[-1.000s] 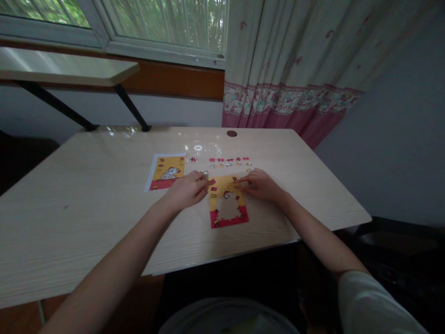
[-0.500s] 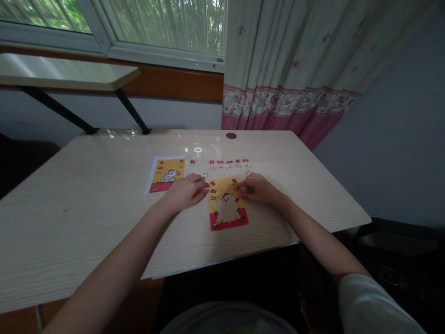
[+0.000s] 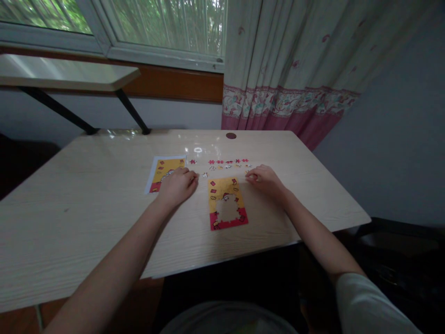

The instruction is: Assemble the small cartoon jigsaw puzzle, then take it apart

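Note:
A yellow and red jigsaw puzzle (image 3: 227, 202) lies on the pale wooden table (image 3: 86, 208), its border joined and its middle a bare gap. My left hand (image 3: 176, 186) rests curled on the table just left of the puzzle, beside a small loose piece (image 3: 205, 175). My right hand (image 3: 266, 178) sits at the puzzle's upper right corner, fingertips pinched at a small piece (image 3: 248, 172). A row of loose pink and white pieces (image 3: 229, 163) lies beyond the puzzle.
A printed reference picture (image 3: 163, 171) lies left of my left hand. A round cable hole (image 3: 231, 136) is near the table's far edge. A second tabletop (image 3: 66, 74) stands at the back left under the window. A curtain (image 3: 288, 69) hangs at the back right.
Both hands have drawn away from the puzzle's top corners: the left hand moved left onto the table, the right hand moved up and right toward the loose pieces.

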{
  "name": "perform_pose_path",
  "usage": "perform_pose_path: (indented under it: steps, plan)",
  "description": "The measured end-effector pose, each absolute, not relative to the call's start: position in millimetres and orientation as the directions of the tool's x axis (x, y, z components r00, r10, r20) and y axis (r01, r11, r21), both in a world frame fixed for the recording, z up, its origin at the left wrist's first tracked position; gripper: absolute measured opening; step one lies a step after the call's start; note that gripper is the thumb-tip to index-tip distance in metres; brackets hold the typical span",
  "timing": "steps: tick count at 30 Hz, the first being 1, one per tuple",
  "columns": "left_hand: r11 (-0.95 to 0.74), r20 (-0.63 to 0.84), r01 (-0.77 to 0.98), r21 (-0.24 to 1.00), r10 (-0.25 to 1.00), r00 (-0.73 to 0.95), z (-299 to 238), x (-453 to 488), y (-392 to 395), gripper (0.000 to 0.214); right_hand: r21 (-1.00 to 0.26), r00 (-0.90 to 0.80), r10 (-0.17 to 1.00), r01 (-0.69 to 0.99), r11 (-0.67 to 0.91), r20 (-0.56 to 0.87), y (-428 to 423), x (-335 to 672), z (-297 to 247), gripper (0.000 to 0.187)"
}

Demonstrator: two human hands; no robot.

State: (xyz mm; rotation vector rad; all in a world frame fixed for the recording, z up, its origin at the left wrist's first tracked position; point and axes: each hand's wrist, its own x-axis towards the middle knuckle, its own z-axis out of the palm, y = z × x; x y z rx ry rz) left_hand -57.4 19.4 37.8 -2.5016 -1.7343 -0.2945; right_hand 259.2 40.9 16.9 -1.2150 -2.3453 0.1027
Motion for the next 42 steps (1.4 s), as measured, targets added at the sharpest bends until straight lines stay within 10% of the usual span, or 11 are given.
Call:
perform_pose_path:
  steps: [6,22,42]
  plan:
    - [-0.359,0.208,0.932,0.052,0.916,0.342,37,-58,19,0.033,-0.273,-0.277,0.865,0.870,0.410,0.418,58,283,17,0.017]
    - [-0.423,0.203,0.902,0.093,0.894,0.398,32,-55,21,0.034,-0.255,-0.357,0.878,0.860,0.442,0.318,70,281,3,0.034]
    - [-0.412,0.192,0.908,0.079,0.900,0.392,30,-55,20,0.034,-0.367,-0.253,0.920,0.860,0.355,0.298,80,282,-5,0.012]
